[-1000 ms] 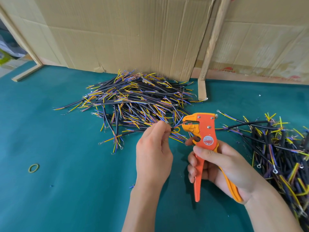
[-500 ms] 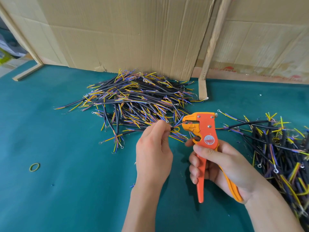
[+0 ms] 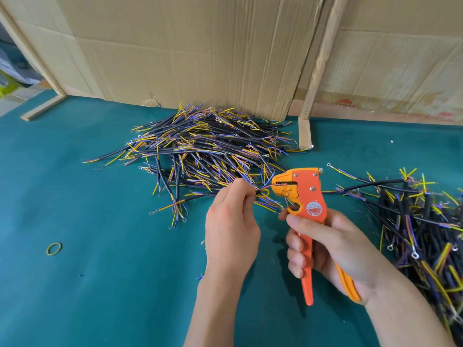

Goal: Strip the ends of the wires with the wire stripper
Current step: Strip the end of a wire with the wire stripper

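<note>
Hardly anything moves since before: your left hand (image 3: pixel 231 221) still pinches the thin wire (image 3: pixel 263 190), its end inside the orange plastic wire stripper (image 3: pixel 304 196), whose handles your right hand (image 3: pixel 333 246) grips above green felt table (image 3: pixel 100 271).

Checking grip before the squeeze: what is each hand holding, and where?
Left hand pinches a wire just behind its end; right hand grips the wire stripper by its handles.

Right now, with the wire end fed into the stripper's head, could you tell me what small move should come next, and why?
Probably squeeze the handles. The left hand pinches the wire with its thin end already in the mouth of the wire stripper, and the right hand grips handles that look spread, so closing them should strip that end.
</note>
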Demonstrator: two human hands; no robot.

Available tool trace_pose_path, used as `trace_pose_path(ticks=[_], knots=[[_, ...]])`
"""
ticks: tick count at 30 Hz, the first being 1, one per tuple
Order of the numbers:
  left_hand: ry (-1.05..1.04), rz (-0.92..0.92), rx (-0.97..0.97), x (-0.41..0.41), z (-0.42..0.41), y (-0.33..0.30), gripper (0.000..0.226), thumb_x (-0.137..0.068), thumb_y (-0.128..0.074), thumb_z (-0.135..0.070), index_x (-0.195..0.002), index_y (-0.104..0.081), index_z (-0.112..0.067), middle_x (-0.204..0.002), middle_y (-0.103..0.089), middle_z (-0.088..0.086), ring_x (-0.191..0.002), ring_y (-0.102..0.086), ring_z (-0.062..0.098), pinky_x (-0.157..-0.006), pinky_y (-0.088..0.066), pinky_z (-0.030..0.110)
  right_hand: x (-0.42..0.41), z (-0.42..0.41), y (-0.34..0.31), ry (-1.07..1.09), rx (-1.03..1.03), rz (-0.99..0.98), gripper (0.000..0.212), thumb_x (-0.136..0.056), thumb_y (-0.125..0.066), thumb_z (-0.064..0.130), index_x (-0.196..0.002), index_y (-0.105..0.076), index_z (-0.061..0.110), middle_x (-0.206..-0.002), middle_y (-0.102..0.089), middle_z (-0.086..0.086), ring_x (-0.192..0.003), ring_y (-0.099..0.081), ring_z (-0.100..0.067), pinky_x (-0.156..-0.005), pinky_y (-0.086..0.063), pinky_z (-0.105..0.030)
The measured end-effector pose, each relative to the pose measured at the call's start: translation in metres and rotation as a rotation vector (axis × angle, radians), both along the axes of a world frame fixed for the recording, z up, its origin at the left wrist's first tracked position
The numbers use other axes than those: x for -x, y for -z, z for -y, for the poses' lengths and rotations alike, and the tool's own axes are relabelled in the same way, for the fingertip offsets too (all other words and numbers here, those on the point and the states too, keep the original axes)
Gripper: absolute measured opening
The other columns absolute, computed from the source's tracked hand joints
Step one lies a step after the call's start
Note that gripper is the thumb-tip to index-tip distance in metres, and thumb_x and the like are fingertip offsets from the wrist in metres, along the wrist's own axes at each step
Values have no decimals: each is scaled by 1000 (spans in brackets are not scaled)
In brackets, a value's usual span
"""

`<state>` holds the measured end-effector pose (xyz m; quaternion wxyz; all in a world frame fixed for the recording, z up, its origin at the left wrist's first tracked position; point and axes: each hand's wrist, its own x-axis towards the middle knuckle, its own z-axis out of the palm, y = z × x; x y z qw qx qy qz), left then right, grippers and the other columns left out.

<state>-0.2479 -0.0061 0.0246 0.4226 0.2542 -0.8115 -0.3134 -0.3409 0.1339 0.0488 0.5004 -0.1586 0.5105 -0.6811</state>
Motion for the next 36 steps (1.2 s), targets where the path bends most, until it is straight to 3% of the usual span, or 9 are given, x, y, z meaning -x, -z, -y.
trace_pose_path(ticks=[5,8,11,14,19,24,28,33,36], knots=[[16,10,-7,2,-2,0,15,-94,-58,0,-87,-57,-13,-79,-61,-6,-73,-51,23,-65,-45,43,-4,7,3,137,-36,-47,47,-75,-85,22,-89,-53,-9,-57,-36,-7,-39,-32,-19,-40,-34,-26],[17,26,-25,3,-2,3,17,-94,-59,-1,-88,-56,-16,-79,-61,-7,-68,-48,21,-61,-46,44,-3,7,4,133,-31,-18,49,-73,-80,29,-105,-65,-6,-55,-36,-7,-37,-31,-18,-39,-33,-24],[23,10,-61,3,-2,4,17,-94,-58,-4,-87,-54,-19,-77,-61,-9,-64,-46,19,-60,-46,42,-4,4,1,111,24,34,44,-71,-87,15,-104,-65,-3,-62,-51,-16,-43,-45,-25,-42,-42,-32],[35,-35,-120,3,-4,2,16,-90,-54,-12,-87,-51,-27,-77,-62,-11,-67,-54,10,-59,-42,27,0,3,0,119,33,36,31,-73,-81,6,-100,-64,2,-85,-67,-31,-61,-63,-38,-55,-55,-44],[37,-118,-238,0,-1,-1,10,-88,-53,-16,-84,-52,-25,-73,-63,-6,-65,-56,15,-53,-41,23,5,-3,2,99,22,50,38,-67,-78,-2,-102,-64,-1,-104,-69,-37,-72,-70,-43,-65,-60,-49],[35,-167,-303,-3,1,-4,11,-91,-47,-17,-82,-48,-23,-61,-52,5,-50,-38,19,-49,-33,34,4,-1,5,28,47,128,54,-73,-70,7,-125,-58,-5,-115,-66,-38,-80,-69,-44,-73,-60,-54],[-5,-148,-301,-2,3,-2,20,-99,-48,-8,-85,-45,-22,-53,-40,-7,-46,-28,11,-46,-26,29,2,-1,7,-4,114,172,67,-71,-63,-2,-137,-49,-4,-123,-62,-39,-92,-67,-49,-81,-59,-54],[-57,-183,-309,-2,3,-4,14,-97,-41,-8,-90,-43,-20,-54,-38,-7,-48,-29,15,-50,-26,39,2,-4,10,-120,127,166,50,-87,-65,5,-137,-59,9,-133,-59,-35,-108,-63,-55,-91,-50,-70],[-106,-165,-283,-2,4,-4,18,-100,-42,-3,-92,-42,-19,-53,-38,-7,-49,-32,16,-53,-29,44,-1,-1,11,-158,124,183,53,-87,-73,12,-138,-59,11,-121,-64,-32,-97,-66,-49,-86,-50,-70]])
